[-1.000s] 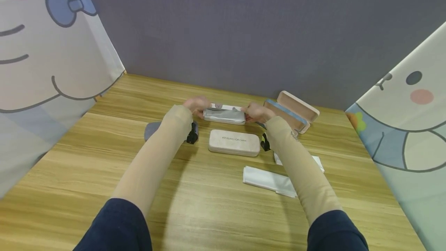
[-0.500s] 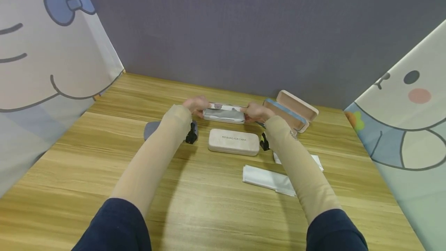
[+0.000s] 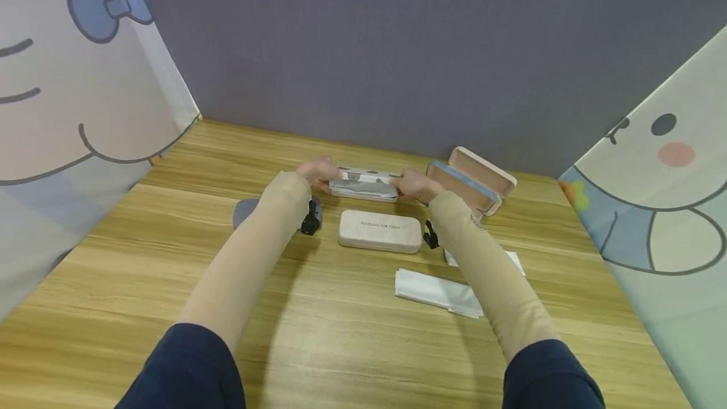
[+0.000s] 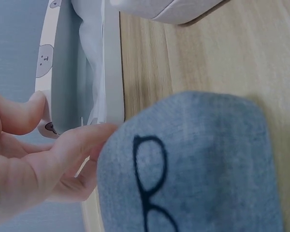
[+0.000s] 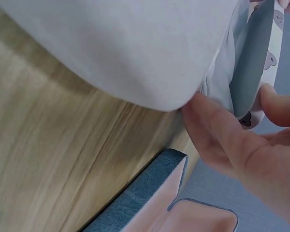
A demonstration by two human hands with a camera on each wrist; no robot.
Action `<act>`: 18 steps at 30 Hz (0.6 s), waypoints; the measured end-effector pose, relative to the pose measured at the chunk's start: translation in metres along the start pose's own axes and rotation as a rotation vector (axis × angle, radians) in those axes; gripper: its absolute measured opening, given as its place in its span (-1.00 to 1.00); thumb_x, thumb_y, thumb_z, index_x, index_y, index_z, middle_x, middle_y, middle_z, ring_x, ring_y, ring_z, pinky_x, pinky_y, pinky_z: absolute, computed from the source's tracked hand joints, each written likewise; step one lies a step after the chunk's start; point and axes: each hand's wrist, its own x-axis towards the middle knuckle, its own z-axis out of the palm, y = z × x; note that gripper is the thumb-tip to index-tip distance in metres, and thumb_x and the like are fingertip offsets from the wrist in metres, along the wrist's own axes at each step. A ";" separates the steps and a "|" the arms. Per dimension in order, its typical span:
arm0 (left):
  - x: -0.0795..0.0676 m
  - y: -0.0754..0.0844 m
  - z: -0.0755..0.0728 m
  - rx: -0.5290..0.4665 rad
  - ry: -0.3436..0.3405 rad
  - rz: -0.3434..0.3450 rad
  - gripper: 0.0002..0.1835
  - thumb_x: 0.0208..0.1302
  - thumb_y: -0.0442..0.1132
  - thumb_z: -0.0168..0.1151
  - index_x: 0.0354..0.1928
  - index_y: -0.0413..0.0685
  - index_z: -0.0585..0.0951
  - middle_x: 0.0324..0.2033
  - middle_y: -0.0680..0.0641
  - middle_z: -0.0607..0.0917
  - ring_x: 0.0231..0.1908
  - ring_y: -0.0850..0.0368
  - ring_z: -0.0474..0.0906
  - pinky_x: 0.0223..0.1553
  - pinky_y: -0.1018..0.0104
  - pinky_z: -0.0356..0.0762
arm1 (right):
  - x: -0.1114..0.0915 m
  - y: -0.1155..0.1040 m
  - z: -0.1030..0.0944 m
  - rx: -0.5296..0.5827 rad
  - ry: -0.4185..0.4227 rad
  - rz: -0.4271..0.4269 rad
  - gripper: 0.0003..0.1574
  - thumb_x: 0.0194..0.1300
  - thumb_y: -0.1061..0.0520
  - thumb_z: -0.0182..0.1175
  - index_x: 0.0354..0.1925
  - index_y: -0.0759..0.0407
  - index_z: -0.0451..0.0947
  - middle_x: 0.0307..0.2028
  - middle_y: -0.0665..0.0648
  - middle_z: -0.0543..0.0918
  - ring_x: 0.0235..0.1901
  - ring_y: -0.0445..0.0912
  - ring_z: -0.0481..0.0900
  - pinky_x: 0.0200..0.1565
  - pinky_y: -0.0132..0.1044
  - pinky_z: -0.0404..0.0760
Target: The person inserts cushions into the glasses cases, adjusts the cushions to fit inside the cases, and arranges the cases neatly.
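Observation:
At the back of the table lies a glasses case [image 3: 363, 195] with an animal-print lid [image 3: 363, 175]. Its lid is tilted partway over, and a pale grey cloth [image 3: 363, 188] lies in the base. My left hand [image 3: 319, 172] grips the case's left end, thumb [image 4: 29, 113] against the lid and fingers [image 4: 84, 140] by the base. At the other end, my right hand [image 3: 418, 184] holds it likewise, its thumb [image 5: 280, 106] on the lid's rim. Whatever lies under the cloth is hidden.
A closed beige case [image 3: 379, 231] lies just in front. A blue-grey case [image 4: 203, 154] with a glasses drawing sits under the left wrist. An open pink case [image 3: 483, 172] stands at right. White folded cloths [image 3: 434, 288] lie near the right forearm. A grey wall [image 3: 363, 62] rises behind.
The animal-print lid has tipped forward and down over the base, so more of its printed outside shows. Both hands have stayed at the case's ends.

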 end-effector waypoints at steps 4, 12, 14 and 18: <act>0.000 0.001 0.001 0.004 0.000 -0.005 -0.28 0.45 -0.35 -0.14 0.48 -0.25 -0.24 0.44 -0.29 0.03 0.37 -0.11 0.16 0.31 0.18 0.37 | 0.000 0.001 0.000 -0.039 -0.001 0.004 -0.30 0.56 0.08 -0.23 -0.80 0.08 0.13 -0.85 -0.05 0.09 -0.77 -0.19 -0.07 -0.18 -0.19 0.36; -0.004 0.002 0.003 -0.049 -0.010 0.005 -0.23 0.42 -0.42 -0.12 0.48 -0.26 -0.30 0.46 -0.32 -0.05 0.42 -0.16 0.07 0.36 0.12 0.29 | -0.002 -0.001 0.001 -0.065 0.000 0.046 -0.49 0.55 0.05 -0.24 -0.60 0.11 0.15 -0.76 -0.04 0.11 -0.72 -0.18 -0.04 -0.21 -0.18 0.29; -0.005 0.002 0.004 -0.056 -0.004 0.007 -0.19 0.41 -0.44 -0.11 0.48 -0.23 -0.36 0.47 -0.32 -0.09 0.43 -0.17 0.06 0.38 0.11 0.27 | -0.003 -0.002 0.003 -0.093 0.002 0.067 -0.64 0.55 0.03 -0.23 -0.39 0.19 0.22 -0.63 0.02 0.20 -0.63 -0.13 0.06 -0.13 -0.16 0.33; 0.000 -0.002 0.010 0.032 0.027 0.006 -0.21 0.37 -0.48 -0.14 0.49 -0.25 -0.32 0.49 -0.28 -0.09 0.36 -0.16 0.21 0.36 0.10 0.30 | -0.007 -0.006 0.008 -0.170 0.020 0.097 -0.56 0.52 0.04 -0.16 0.14 0.37 0.17 -0.10 0.26 0.39 -0.25 -0.02 0.34 -0.02 -0.17 0.38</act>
